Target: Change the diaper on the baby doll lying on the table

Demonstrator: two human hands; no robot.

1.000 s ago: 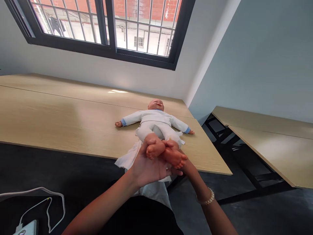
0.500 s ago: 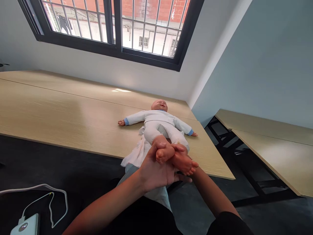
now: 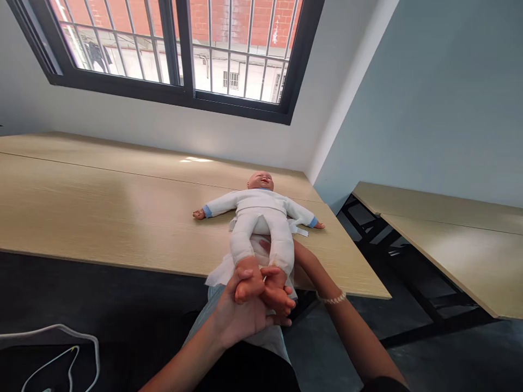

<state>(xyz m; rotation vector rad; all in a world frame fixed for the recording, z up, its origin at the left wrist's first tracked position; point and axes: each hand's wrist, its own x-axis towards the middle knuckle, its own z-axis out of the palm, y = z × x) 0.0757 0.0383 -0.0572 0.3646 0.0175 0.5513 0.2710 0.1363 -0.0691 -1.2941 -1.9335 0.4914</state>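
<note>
The left hand (image 3: 241, 318) clasps the doll's (image 3: 261, 202) ankles (image 3: 248, 263) in curled fingers at six o'clock. The right hand (image 3: 299, 252) lies under its legs (image 3: 281, 239) (finger spread: cannot tell).

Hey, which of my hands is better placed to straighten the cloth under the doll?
Probably your right hand: it's behind the doll's legs, near the cloth, fingers showing between them. Your left hand is busy holding both feet.
</note>
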